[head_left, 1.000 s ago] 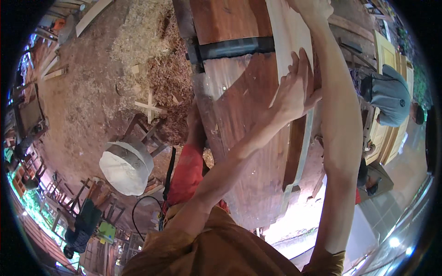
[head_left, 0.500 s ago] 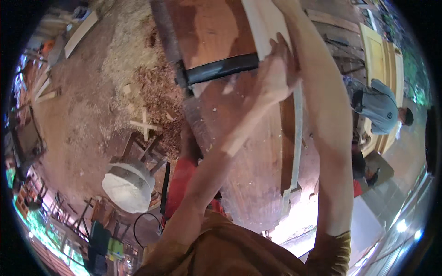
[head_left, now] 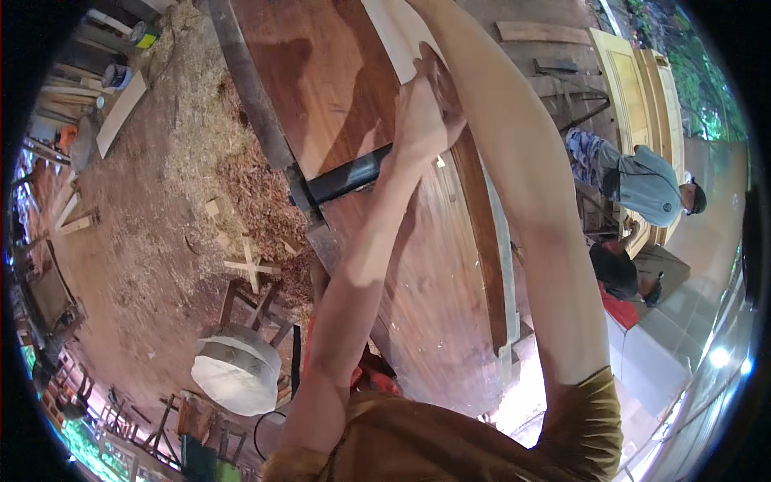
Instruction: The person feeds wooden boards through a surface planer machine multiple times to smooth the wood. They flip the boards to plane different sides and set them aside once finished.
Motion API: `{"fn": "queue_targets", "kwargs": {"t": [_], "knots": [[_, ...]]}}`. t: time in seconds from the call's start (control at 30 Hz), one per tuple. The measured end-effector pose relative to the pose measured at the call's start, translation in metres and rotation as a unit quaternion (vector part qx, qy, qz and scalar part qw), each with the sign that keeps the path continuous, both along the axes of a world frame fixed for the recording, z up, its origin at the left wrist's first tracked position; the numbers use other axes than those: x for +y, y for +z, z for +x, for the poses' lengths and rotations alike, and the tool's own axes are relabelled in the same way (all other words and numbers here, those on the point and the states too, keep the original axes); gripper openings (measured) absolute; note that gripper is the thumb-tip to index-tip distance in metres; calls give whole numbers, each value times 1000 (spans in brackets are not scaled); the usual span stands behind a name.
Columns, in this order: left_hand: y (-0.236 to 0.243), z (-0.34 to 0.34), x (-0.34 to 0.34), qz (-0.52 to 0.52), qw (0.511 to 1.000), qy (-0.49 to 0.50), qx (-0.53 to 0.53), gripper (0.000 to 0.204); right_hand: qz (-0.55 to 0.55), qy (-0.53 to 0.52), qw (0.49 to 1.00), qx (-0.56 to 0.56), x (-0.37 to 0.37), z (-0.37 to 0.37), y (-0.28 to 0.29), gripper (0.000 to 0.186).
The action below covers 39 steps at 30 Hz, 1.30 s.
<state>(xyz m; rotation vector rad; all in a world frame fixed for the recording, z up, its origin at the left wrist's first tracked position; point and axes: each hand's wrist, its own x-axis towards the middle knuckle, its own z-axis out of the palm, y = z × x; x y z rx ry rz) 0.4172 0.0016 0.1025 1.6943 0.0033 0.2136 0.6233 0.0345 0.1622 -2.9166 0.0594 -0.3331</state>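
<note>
A pale board [head_left: 385,32] lies at the upper right of a reddish-brown wooden surface [head_left: 305,96], which has a dark crossbar [head_left: 349,175] across it. My left hand [head_left: 426,112] rests on the pale board near its right edge, fingers reaching forward and thumb out to the right; fingertips are partly shadowed. My right forearm stretches past it to the top edge of the picture, where my right hand is out of sight. A long dark strip [head_left: 482,265] runs along the surface's right side.
Sawdust [head_left: 249,177], crossed sticks [head_left: 253,265] and a white-topped stool [head_left: 233,373] are on the floor at left. At right, a person in grey [head_left: 646,185] and another in dark clothing [head_left: 614,273] are beside pale door panels [head_left: 618,96]. Scrap boards [head_left: 120,112] lie at upper left.
The view has turned and shifted, so the work surface sits further left. My left hand appears higher and further left on the board. My right hand has left the picture at the top.
</note>
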Motion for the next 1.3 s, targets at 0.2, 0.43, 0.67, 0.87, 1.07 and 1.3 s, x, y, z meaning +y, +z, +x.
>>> {"fn": "queue_targets", "kwargs": {"t": [0.2,0.43,0.67,0.87,1.07,1.3], "knots": [[38,12,11,86,986,-45,137,110,-20,89,992,89,-49,22,12,65],[98,-175,139,-153,977,30,142,67,-26,70,980,183,-110,-161,24,78],[80,-339,118,-302,930,44,202,52,48,71,978,190,-95,-202,130,76],[52,-334,121,-447,837,146,280,72,469,44,812,346,-121,-371,166,99],[32,-412,109,-627,721,82,283,63,461,-42,794,394,-126,-536,180,102],[118,-444,109,-482,810,66,329,74,682,-113,615,380,-190,-597,85,47]]}}
